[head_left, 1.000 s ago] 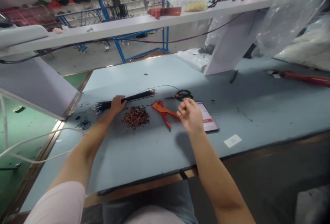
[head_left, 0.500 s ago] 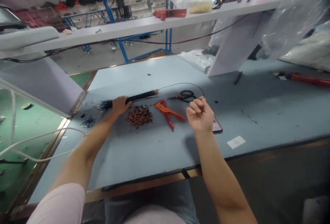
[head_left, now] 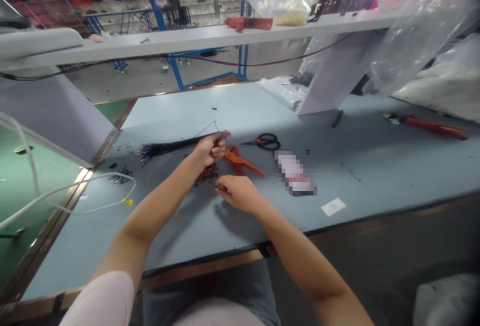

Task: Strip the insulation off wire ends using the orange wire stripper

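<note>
A bundle of thin black wires (head_left: pixel 168 146) lies across the blue-grey table (head_left: pixel 240 111). My left hand (head_left: pixel 210 148) is closed on the bundle's right end, with one thin wire looping up behind it. My right hand (head_left: pixel 238 192) rests low on the table beside a heap of small reddish-brown parts (head_left: pixel 205 173), fingers curled as in a pinch; what they hold I cannot make out. Orange-handled pliers (head_left: pixel 240 160) lie just beyond my right hand.
Black scissors (head_left: pixel 266 141) and a blurred flat phone-like object (head_left: pixel 294 172) lie to the right. A white paper slip (head_left: pixel 333 206) sits near the front edge. A white cable (head_left: pixel 67 193) runs at the left. A shelf (head_left: pixel 210 38) spans overhead; plastic bags pile up at right.
My left hand slid right along the bundle to its right end. My right hand dropped from beside the scissors down to the heap of small parts.
</note>
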`<state>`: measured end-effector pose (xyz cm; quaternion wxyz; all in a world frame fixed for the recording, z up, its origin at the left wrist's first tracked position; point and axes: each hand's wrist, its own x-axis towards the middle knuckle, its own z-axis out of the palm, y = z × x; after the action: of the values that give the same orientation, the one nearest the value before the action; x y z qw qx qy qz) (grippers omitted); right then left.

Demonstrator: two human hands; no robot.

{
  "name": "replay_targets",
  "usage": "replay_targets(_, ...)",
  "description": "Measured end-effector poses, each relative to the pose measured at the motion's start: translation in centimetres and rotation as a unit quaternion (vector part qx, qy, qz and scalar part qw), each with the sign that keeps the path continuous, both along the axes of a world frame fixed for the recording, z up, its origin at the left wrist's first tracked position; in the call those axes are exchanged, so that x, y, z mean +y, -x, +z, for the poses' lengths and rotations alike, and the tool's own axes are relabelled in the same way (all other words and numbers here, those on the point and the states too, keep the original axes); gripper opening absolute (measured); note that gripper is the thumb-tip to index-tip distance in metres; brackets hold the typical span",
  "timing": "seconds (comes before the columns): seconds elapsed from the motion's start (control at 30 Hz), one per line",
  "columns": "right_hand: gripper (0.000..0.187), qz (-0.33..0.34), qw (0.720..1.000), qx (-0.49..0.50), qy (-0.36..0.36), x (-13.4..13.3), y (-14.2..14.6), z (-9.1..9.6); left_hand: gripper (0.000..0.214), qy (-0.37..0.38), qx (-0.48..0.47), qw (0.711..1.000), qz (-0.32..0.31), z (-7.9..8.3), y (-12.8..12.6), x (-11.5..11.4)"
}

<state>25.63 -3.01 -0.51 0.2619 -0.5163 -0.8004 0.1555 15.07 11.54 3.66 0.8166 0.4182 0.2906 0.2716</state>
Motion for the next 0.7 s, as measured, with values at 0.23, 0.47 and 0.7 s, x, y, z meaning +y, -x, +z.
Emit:
replay_targets(0.23,0.022,-0.043,0.996,0.017,-0.078,-0.1,-0.5,0.2,0.032,0.005,0.079,0.981,-0.176,-0.3,3.5,0.8)
replay_targets(0.47,0.025,-0.072,0.992,0.033,-0.095,0.3,-0.9,-0.2,0.037,-0.031,-0.019,0.990,-0.140,0.0,8.5,-0.7)
replay_targets(0.7,0.021,-0.094,0.992,0.026,-0.080,0.7,-0.7,-1.0,0.033,-0.010,-0.024,0.990,-0.137,-0.8,12.8,-4.1)
